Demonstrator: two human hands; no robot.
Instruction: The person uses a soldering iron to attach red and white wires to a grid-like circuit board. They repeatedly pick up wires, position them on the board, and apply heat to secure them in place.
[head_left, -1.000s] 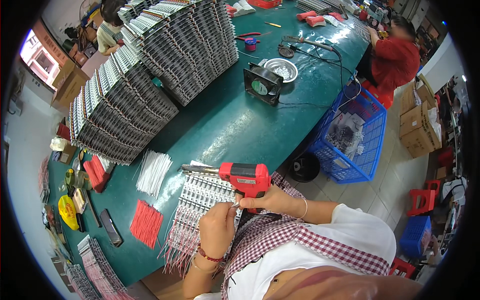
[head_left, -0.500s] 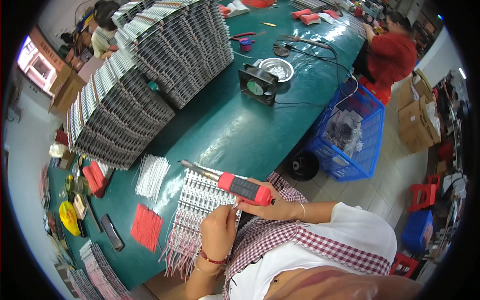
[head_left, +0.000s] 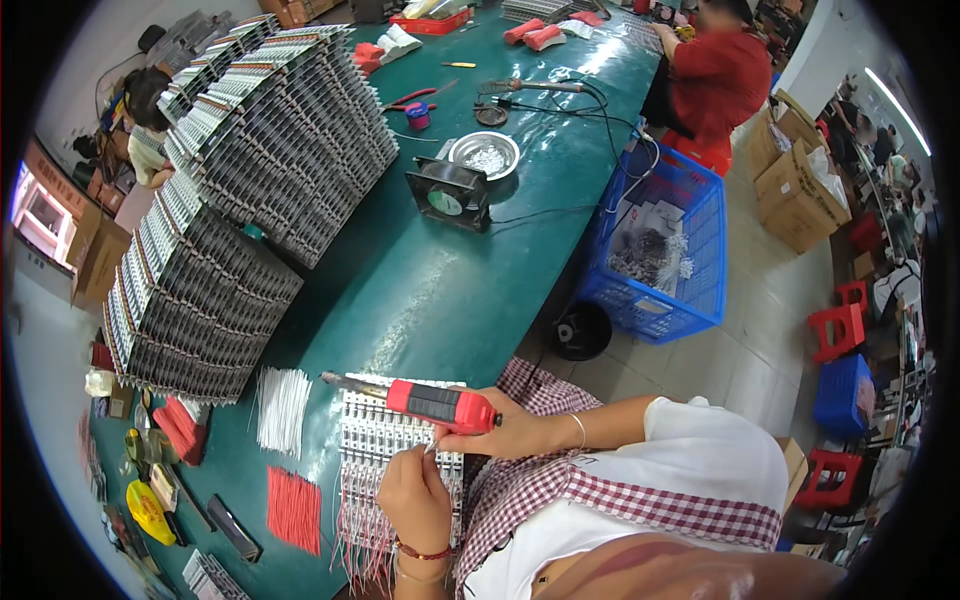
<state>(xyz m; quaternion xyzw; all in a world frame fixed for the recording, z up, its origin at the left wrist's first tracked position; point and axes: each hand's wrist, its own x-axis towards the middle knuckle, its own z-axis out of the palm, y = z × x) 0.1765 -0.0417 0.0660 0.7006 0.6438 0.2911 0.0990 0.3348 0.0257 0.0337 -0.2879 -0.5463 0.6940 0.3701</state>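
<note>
My right hand (head_left: pixel 510 425) is closed around a red-and-black soldering iron (head_left: pixel 445 403), whose dark tip points left over a panel of small white parts (head_left: pixel 385 432). The panel lies at the table's near edge, with thin red and white wires trailing from its near side. My left hand (head_left: pixel 415 500) is closed in a pinch just below the iron's handle, close to my right fingertips. A tiny whitish bit shows at the pinch, too small to name. Left of the panel lie a bundle of white wires (head_left: pixel 283 412) and a bundle of red wires (head_left: pixel 293 510).
Tall stacks of panels (head_left: pixel 290 140) stand at the left of the green table (head_left: pixel 360 310). Beyond the panel are a black fan (head_left: pixel 447 194) and a metal bowl (head_left: pixel 485 155). A blue basket (head_left: pixel 655 260) stands right of the table. Two other people sit farther off.
The whole view has shifted, so the table and stacks appear farther left and lower. My hands stay close together, the right one still holding the soldering iron over the panel.
</note>
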